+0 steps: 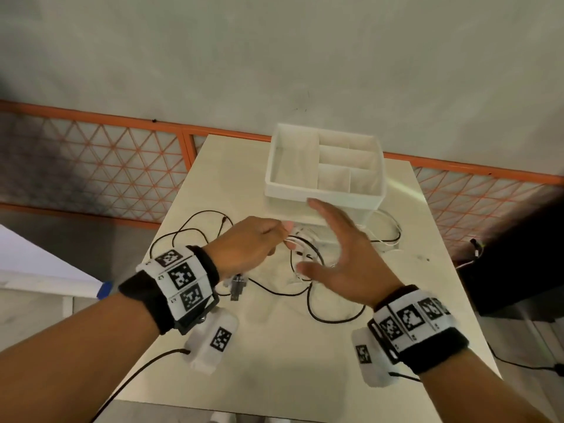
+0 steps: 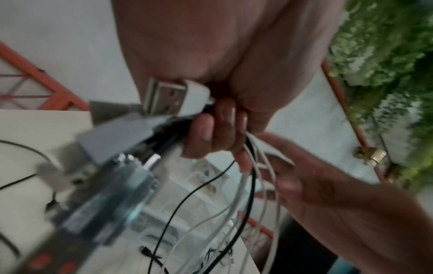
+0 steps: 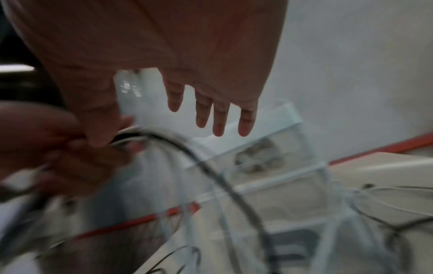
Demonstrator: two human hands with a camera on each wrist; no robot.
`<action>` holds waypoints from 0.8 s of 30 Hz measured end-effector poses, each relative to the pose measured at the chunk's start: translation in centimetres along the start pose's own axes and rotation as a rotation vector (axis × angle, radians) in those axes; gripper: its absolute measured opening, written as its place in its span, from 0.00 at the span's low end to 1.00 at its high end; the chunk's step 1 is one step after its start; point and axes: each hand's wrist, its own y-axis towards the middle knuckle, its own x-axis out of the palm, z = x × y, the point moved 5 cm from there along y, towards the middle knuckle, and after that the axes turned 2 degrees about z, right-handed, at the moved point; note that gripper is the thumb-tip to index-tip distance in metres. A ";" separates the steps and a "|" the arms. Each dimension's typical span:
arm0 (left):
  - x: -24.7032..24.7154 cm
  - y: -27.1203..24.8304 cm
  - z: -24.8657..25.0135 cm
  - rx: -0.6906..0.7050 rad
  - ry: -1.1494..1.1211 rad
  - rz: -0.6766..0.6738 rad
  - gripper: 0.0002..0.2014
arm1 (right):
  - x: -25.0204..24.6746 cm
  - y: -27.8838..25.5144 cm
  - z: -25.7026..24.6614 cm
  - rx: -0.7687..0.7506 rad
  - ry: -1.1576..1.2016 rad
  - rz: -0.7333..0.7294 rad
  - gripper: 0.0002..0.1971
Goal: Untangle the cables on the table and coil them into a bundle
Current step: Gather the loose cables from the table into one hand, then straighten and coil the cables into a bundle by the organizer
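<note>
Gripping a bunch of black and white cables, too tangled to count, the left hand holds them above the table's middle. One right hand hovers beside, fingers spread, holding nothing. One white box sits near the far edge.

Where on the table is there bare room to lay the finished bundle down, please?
The near part of the table, between the two wrists and the front edge, is bare, as is the right strip beside the white organizer box. The middle is crowded: black and white cables loop from the left hand under the right hand to the box.
</note>
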 end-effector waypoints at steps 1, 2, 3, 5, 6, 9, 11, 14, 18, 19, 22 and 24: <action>0.6 -0.1 0.5 0.029 0.028 -0.044 0.19 | 1.5 0.3 -1.2 -0.048 0.006 -0.053 0.44; 1.0 -0.3 0.8 0.041 0.039 -0.096 0.18 | 2.7 0.6 -1.5 -0.057 0.024 -0.092 0.40; 1.0 -0.6 0.8 0.038 0.046 -0.141 0.18 | 3.5 0.9 -1.2 -0.047 0.040 -0.113 0.32; -0.1 -1.2 -0.1 0.020 0.111 -0.195 0.18 | 3.6 1.1 1.2 0.047 -0.025 -0.121 0.15; -0.9 -1.5 -1.0 0.009 0.176 -0.214 0.16 | 3.3 0.9 3.2 0.130 -0.070 -0.125 0.10; -2.6 -1.8 -4.1 0.008 0.433 -0.198 0.14 | 2.1 -0.3 8.5 0.338 -0.410 -0.083 0.08; -2.5 -1.7 -6.0 -0.018 0.524 -0.151 0.17 | 2.6 -0.9 10.7 0.475 -0.739 -0.123 0.13; -1.5 -1.3 -8.1 -0.045 0.603 -0.085 0.15 | 4.8 -1.2 10.7 0.500 -0.854 -0.354 0.33; -0.1 -0.7 -8.2 0.048 0.623 -0.074 0.14 | 8.8 -0.1 4.9 0.236 -0.413 -0.558 0.58; 0.3 -0.6 -7.8 0.108 0.599 -0.090 0.13 | 9.7 0.2 3.8 0.216 -0.280 -0.543 0.56; 1.2 -0.6 -6.3 0.279 0.462 -0.129 0.09 | 11.3 1.4 2.4 0.226 -0.201 -0.413 0.14; 0.7 -0.2 -6.3 0.345 0.454 -0.019 0.11 | 11.0 1.8 3.4 0.346 -0.231 -0.353 0.14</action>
